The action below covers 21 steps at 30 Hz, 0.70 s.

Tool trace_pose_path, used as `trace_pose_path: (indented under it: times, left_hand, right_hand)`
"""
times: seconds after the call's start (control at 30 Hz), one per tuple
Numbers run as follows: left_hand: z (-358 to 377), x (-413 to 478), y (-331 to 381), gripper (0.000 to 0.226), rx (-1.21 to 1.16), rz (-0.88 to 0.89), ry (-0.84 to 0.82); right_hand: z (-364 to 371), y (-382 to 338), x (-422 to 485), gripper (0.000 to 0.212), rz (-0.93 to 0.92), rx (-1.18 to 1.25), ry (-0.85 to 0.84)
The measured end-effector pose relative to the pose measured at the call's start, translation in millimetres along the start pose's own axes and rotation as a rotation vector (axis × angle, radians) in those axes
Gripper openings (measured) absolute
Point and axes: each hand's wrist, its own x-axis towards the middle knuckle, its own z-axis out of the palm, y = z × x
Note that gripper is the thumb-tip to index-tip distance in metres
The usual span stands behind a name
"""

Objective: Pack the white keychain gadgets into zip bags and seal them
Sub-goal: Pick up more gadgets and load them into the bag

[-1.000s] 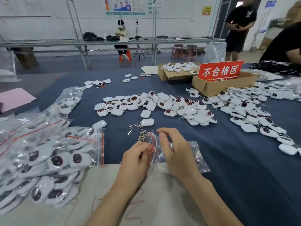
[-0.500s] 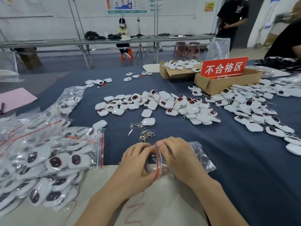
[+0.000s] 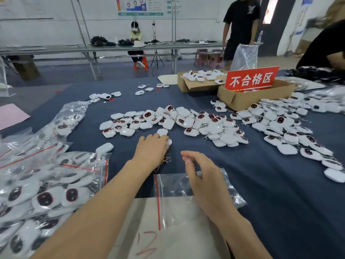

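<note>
Dark blue cloth covers the bench [image 3: 280, 193], and at the middle of its near edge lies a clear zip bag [image 3: 175, 186] with a red seal strip. It lies flat, with its near part over a pale card sheet [image 3: 130, 230] marked in red.

The right grip [image 3: 203, 176] hangs over the far end of that bag, fingers loosely curled and holding nothing, thumb and forefinger close together. The left grip [image 3: 152, 148] reaches further in, beyond the bag, its fingers bent over a white keychain gadget [image 3: 169, 142] that peeks out at the fingertips. Whether it has closed on the gadget cannot be told.

A second loose gadget [image 3: 162, 131] lies just past those fingers. A small tangle of key rings [image 3: 166, 160] sits between the two grips, beside the left wrist.

Further out, a heap of gadgets [image 3: 177, 120] runs across the middle of the bench and spreads toward the right edge. Filled zip bags [image 3: 46, 184] are stacked along the left edge, with one lone gadget [image 3: 104, 147] just beside them.

Toward the far right corner stand a cardboard box [image 3: 242, 101] with a red sign [image 3: 251, 79] and a second box [image 3: 188, 85] holding more gadgets.
</note>
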Motion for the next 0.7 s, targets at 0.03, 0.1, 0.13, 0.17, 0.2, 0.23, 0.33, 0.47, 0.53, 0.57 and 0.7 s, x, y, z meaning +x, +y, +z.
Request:
trace_pose_path:
  times: [0.03, 0.1, 0.13, 0.17, 0.2, 0.23, 0.33, 0.47, 0.53, 0.57, 0.7]
  left_hand:
    - [-3, -2, 0, 0.032, 0.013, -0.005, 0.06]
    - [-12, -12, -1, 0.031, -0.222, -0.034, 0.178]
    - [-17, -23, -1, 0.032, -0.471, -0.066, 0.23]
    - [-21, -36, 1, 0.033, -0.754, -0.089, 0.268]
    - [-25, -51, 4, 0.034, -0.999, -0.103, 0.308]
    - [-28, -68, 7, 0.031, -1.165, -0.114, 0.336]
    - [-20, -109, 14, 0.022, -1.372, -0.133, 0.36]
    - [-7, -119, 15, 0.025, -1.456, -0.207, 0.393]
    - [-8, -118, 17, 0.026, -1.492, -0.225, 0.409]
    - [-8, -118, 18, 0.026, -1.495, -0.223, 0.4]
    - [-10, -119, 19, 0.029, -1.486, -0.176, 0.371]
  right_hand:
    - [-1, -2, 3, 0.027, 0.025, 0.073, 0.024]
    - [-1, -7, 14, 0.03, 0.073, 0.222, 0.055]
    - [-1, -10, 20, 0.03, 0.092, 0.291, 0.061]
    - [0, -13, 27, 0.028, 0.11, 0.352, 0.059]
    - [2, -15, 33, 0.025, 0.13, 0.405, 0.046]
    - [5, -17, 37, 0.021, 0.151, 0.445, 0.019]
    - [21, -21, 37, 0.018, 0.18, 0.517, -0.113]
    - [35, -24, 25, 0.025, 0.122, 0.52, -0.235]
    - [36, -24, 22, 0.035, 0.119, 0.539, -0.243]
    - [36, -23, 21, 0.036, 0.131, 0.548, -0.238]
    - [36, -18, 17, 0.028, 0.192, 0.583, -0.226]
